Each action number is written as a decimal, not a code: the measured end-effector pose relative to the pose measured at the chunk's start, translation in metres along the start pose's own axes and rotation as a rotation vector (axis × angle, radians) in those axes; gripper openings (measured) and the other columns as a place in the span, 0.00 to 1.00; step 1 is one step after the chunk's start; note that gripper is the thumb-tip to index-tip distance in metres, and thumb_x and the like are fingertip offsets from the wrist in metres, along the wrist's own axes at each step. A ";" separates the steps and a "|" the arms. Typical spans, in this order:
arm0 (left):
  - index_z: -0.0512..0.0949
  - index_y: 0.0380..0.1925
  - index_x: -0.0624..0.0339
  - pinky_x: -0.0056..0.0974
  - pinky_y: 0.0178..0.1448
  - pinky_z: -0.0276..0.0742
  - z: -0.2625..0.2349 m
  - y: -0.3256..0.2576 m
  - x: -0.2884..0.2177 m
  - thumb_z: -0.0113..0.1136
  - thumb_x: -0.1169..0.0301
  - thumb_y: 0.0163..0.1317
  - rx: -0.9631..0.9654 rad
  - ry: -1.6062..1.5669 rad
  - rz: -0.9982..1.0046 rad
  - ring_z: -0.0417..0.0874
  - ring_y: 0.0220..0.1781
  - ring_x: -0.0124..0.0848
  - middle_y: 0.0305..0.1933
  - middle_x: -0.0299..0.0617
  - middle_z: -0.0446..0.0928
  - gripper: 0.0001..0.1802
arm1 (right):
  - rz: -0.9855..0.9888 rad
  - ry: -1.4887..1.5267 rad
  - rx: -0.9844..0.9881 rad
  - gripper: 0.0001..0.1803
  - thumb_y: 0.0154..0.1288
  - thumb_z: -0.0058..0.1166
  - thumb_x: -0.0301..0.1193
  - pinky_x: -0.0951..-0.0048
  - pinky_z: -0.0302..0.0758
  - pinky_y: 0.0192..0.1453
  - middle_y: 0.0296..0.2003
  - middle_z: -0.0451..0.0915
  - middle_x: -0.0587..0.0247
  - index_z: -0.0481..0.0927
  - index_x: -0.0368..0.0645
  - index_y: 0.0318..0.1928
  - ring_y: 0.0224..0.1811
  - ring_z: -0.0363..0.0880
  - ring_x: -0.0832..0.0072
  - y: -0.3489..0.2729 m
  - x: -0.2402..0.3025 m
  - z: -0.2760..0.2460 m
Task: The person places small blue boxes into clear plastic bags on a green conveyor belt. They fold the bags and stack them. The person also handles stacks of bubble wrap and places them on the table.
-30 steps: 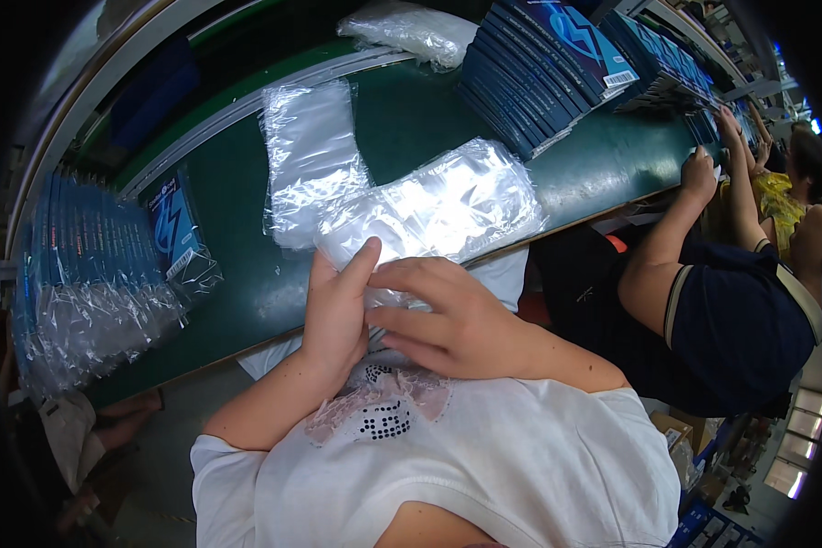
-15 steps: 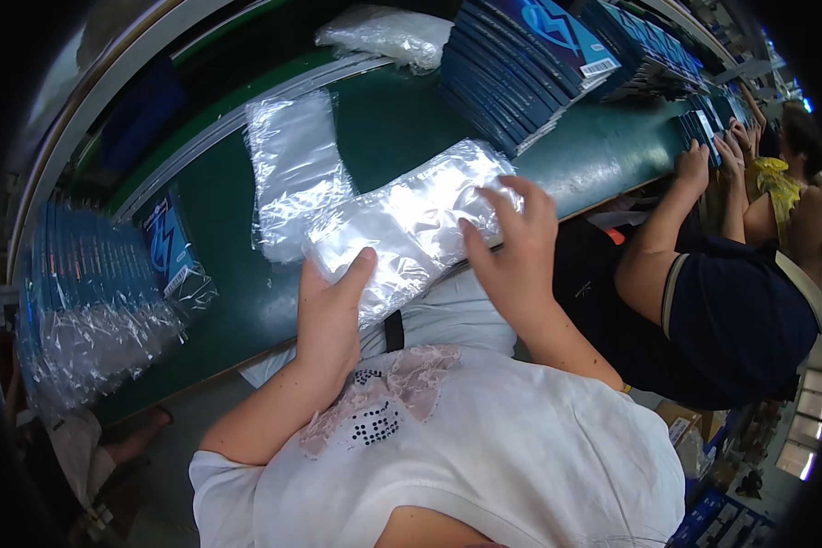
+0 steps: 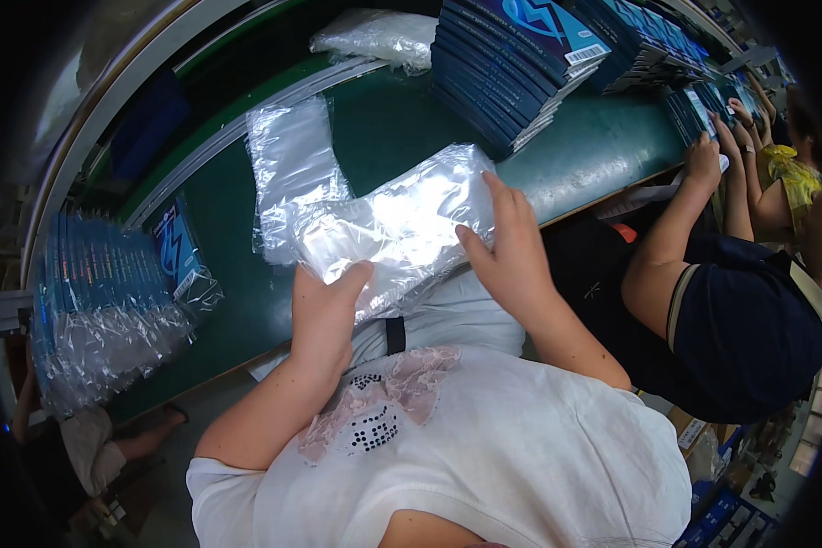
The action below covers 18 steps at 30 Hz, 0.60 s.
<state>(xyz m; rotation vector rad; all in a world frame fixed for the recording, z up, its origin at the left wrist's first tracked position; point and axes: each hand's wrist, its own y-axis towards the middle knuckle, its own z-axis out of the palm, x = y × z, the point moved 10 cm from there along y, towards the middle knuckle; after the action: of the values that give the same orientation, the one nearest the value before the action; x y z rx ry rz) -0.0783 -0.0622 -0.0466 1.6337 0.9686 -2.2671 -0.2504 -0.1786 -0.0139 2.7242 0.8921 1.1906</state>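
A: Clear plastic bags, a slack stack of them, held over the near edge of the green work table, just in front of the person's chest.

B: Hands?

A: Left hand grips the stack's lower left end, thumb on top, fingers underneath and hidden. Right hand closes on the right end, fingers spread across the film, thumb tucked at the lower edge. Both hands hold the same stack.

B: Single bag or several?

A: Looks like several layers; glare on the film makes the count unreadable.

B: Around it?

A: A second flat pile of clear bags lies on the table just beyond, touching or slightly under the held stack. Farther right, a tall stack of dark blue boxes, well apart from the hands. Crumpled clear film sits at the far edge. At left, one bagged blue box lies flat beside a row of bagged boxes standing on edge.

B: Others?

A: A co-worker in a dark shirt at right, one hand on the table.
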 end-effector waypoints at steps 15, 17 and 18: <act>0.72 0.49 0.67 0.32 0.52 0.71 0.012 -0.026 -0.108 0.58 0.80 0.53 0.218 0.561 0.320 0.76 0.45 0.25 0.44 0.39 0.77 0.21 | -0.229 0.621 0.967 0.48 0.40 0.72 0.31 0.67 0.68 0.61 0.56 0.72 0.50 0.62 0.35 0.63 0.56 0.73 0.64 0.047 0.068 0.048; 0.72 0.50 0.68 0.33 0.52 0.71 -0.006 -0.024 -0.123 0.59 0.79 0.52 0.230 0.675 0.250 0.76 0.45 0.25 0.44 0.39 0.77 0.22 | 0.064 1.058 1.149 0.39 0.43 0.69 0.27 0.71 0.72 0.55 0.47 0.79 0.54 0.69 0.32 0.58 0.47 0.79 0.69 0.020 0.073 0.085; 0.72 0.50 0.68 0.33 0.53 0.71 -0.015 -0.020 -0.126 0.60 0.78 0.51 0.260 0.730 0.175 0.76 0.46 0.25 0.43 0.39 0.77 0.23 | 0.149 1.128 1.120 0.35 0.44 0.68 0.26 0.71 0.73 0.54 0.45 0.79 0.55 0.71 0.32 0.55 0.46 0.79 0.71 0.010 0.075 0.100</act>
<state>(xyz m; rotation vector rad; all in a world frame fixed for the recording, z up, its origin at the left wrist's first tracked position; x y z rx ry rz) -0.0292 -0.0658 0.0722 2.6299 0.6105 -1.7414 -0.1369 -0.1294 -0.0322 2.4706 1.9027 3.1405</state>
